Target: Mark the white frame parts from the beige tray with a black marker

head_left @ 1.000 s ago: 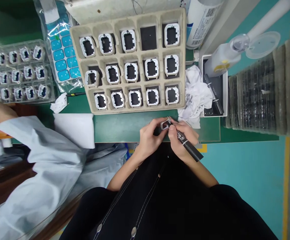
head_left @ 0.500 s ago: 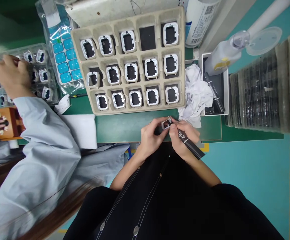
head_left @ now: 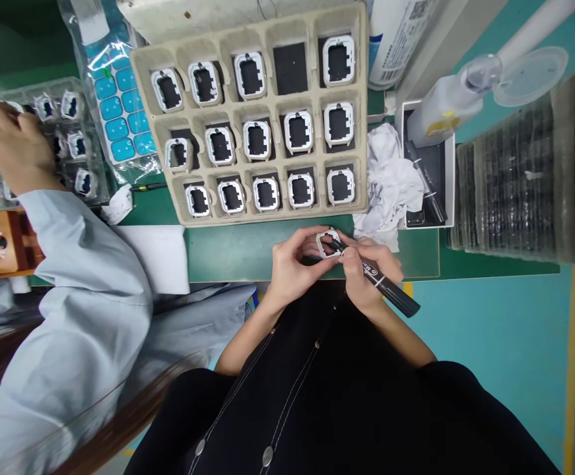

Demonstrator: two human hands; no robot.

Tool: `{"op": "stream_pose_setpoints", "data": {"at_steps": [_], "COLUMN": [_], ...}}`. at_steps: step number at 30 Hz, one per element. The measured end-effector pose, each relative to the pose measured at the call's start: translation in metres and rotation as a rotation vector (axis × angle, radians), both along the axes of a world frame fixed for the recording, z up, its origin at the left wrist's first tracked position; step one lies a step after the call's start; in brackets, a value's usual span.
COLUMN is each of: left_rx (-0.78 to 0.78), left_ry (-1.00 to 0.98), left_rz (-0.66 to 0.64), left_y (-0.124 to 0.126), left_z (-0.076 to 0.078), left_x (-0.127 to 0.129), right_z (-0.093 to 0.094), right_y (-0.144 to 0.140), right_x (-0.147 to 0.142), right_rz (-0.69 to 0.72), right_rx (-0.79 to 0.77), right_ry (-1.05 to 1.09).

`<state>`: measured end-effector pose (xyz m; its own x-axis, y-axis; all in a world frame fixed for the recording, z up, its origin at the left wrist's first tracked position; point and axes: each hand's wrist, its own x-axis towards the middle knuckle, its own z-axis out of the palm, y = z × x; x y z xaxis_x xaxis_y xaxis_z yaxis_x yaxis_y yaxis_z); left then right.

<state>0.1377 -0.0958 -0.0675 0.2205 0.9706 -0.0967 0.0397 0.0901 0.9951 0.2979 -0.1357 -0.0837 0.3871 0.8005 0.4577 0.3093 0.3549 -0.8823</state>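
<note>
My left hand [head_left: 293, 264] pinches a small white square frame [head_left: 325, 239] just above the near edge of the green table [head_left: 237, 249]. My right hand [head_left: 369, 272] grips a black marker pen [head_left: 385, 288], whose tip touches the frame. Beyond my hands lies a beige pulp tray [head_left: 252, 113] with several white frames around black inserts; one top-row cell holds only a black insert [head_left: 290, 68].
A crumpled white cloth [head_left: 390, 181] and a box with pens [head_left: 428, 173] lie right of the tray, beside a bottle [head_left: 448, 102] and stacked clear trays [head_left: 519, 178]. At left, a co-worker's hand [head_left: 7, 148] rests on a clear tray of parts [head_left: 69, 142]; blue pads [head_left: 113, 105] lie nearby.
My left hand has turned the frame more face-up, and the marker has shifted slightly right. The co-worker's hand reached up onto the clear parts tray at left.
</note>
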Motion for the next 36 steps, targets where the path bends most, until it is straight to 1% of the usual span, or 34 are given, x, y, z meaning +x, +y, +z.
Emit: {"op": "stream_pose_setpoints", "data": {"at_steps": [3,8,13,15,17,19,20,21,23,25,26,28,29,31,33,34,36], "left_rx": [-0.001,0.026,0.134,0.172,0.208,0.267,0.315,0.378,0.533,0.699,0.769,0.886,0.918,0.953,0.947,0.927,0.884], "left_ry": [0.003,0.021,0.056,0.092,0.142,0.194,0.219,0.244,0.306,0.400,0.458,0.575,0.630,0.717,0.823,0.876,0.957], "left_rz": [0.000,0.007,0.017,0.019,0.012,-0.002,-0.008,-0.011,-0.017,-0.022,-0.026,-0.033,-0.039,-0.058,-0.069,-0.089,-0.132], "left_y": [-0.001,-0.003,-0.002,-0.003,-0.006,-0.008,-0.008,-0.006,0.004,0.029,0.046,0.091,0.117,0.168,0.211,0.227,0.247], "left_z": [0.000,0.002,0.000,-0.002,-0.002,0.004,0.009,0.017,0.037,0.061,0.073,0.092,0.098,0.102,0.099,0.095,0.088], "left_x": [-0.001,0.000,0.000,0.001,0.000,-0.002,-0.004,-0.007,-0.015,-0.024,-0.027,-0.031,-0.031,-0.027,-0.023,-0.020,-0.015], "right_z": [-0.002,-0.004,0.001,0.001,0.001,-0.001,-0.002,-0.003,-0.004,-0.004,-0.004,-0.005,-0.006,-0.008,-0.011,-0.013,-0.016], "right_y": [-0.001,-0.004,0.001,0.004,0.004,0.002,0.000,-0.001,-0.004,-0.005,-0.005,-0.004,-0.003,-0.004,-0.005,-0.007,-0.009], "right_x": [-0.001,-0.003,-0.005,-0.006,-0.006,-0.004,-0.002,-0.001,0.001,0.001,0.000,-0.001,-0.002,-0.003,-0.004,-0.004,-0.004], "right_rz": [-0.007,-0.052,-0.130,-0.171,-0.178,-0.170,-0.164,-0.160,-0.158,-0.160,-0.165,-0.176,-0.181,-0.185,-0.183,-0.182,-0.181], "right_rx": [0.003,0.032,0.047,0.057,0.066,0.071,0.061,0.043,0.008,0.001,0.008,0.019,0.016,-0.003,-0.027,-0.037,-0.049], "right_ry": [0.028,0.134,0.166,0.184,0.211,0.244,0.256,0.264,0.271,0.280,0.287,0.299,0.302,0.297,0.280,0.268,0.250]}}
